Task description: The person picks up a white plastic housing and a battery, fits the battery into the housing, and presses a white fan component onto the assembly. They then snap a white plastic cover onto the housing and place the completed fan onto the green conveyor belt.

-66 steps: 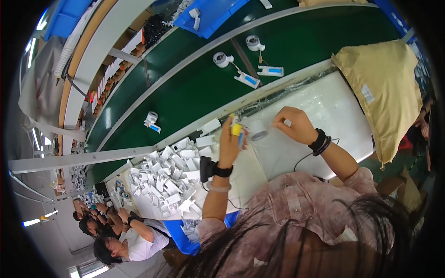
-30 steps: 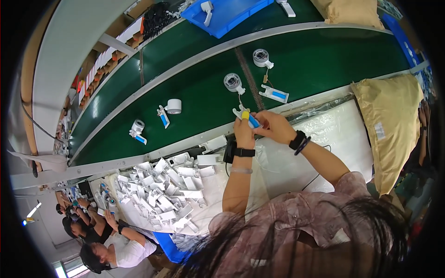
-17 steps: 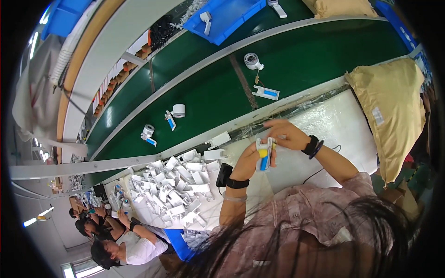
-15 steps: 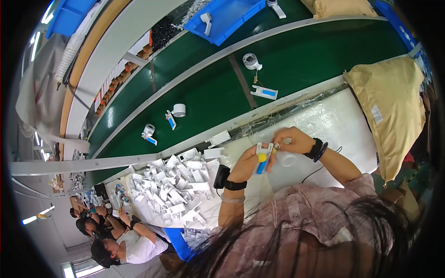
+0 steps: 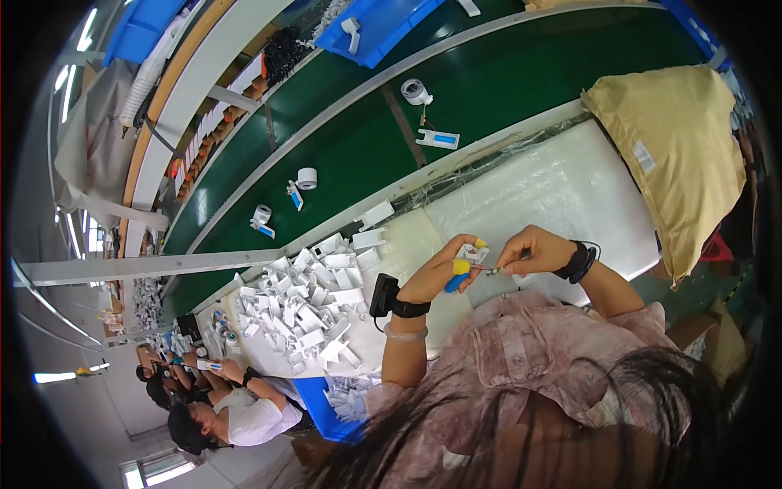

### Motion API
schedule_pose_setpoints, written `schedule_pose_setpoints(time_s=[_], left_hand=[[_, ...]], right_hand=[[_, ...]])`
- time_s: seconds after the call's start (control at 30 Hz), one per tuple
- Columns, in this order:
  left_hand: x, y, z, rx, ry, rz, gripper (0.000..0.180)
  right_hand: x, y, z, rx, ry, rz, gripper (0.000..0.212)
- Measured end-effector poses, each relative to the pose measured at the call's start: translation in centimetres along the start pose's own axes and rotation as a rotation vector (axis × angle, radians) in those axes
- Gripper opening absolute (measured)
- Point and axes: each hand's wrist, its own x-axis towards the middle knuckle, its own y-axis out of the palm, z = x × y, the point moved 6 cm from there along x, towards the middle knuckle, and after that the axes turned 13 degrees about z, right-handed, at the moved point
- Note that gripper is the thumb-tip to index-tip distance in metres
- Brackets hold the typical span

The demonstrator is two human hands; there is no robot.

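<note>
My left hand, with yellow covers on its fingertips, is closed around a small white plastic housing. A blue cylindrical piece shows below the fingers. Thin reddish wires run from the housing toward my right hand. Between my right thumb and fingertips is pinched a small greenish part at the wire ends; its exact kind is too small to make out. Both hands are over the film-covered worktable, close to my body.
Many white plastic housings lie heaped left of my hands. Beyond the table runs a green conveyor belt carrying several white round-headed units. A yellow bag lies at the right. Co-workers sit at the far left.
My left hand has tilted the housing, and the blue piece has turned with it. My right hand has moved slightly away, and the wires and greenish part now show. The whole view has shifted a little.
</note>
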Motion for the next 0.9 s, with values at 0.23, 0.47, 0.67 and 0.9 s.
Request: schedule_pose_setpoints(time_s=[0.23,0.47,0.67,0.9], left_hand=[[1.1,1.1,1.7,-0.019,0.129,-0.366,0.025],[2.2,2.3,2.2,-0.11,0.172,-0.402,0.02],[2.1,4.2,0.8,-0.095,0.212,-0.411,0.032],[1.9,5.1,0.2,0.097,0.297,-0.38,0.036]], right_hand=[[-2.8,1.2,5.0,-1.005,-0.32,-0.815,0.014],[-3.5,2.1,4.6,-0.859,-0.479,-0.834,0.021],[-3.6,2.9,5.1,-0.842,-0.56,-0.761,0.017],[-3.9,3.3,5.1,-0.875,-0.581,-0.837,0.016]])
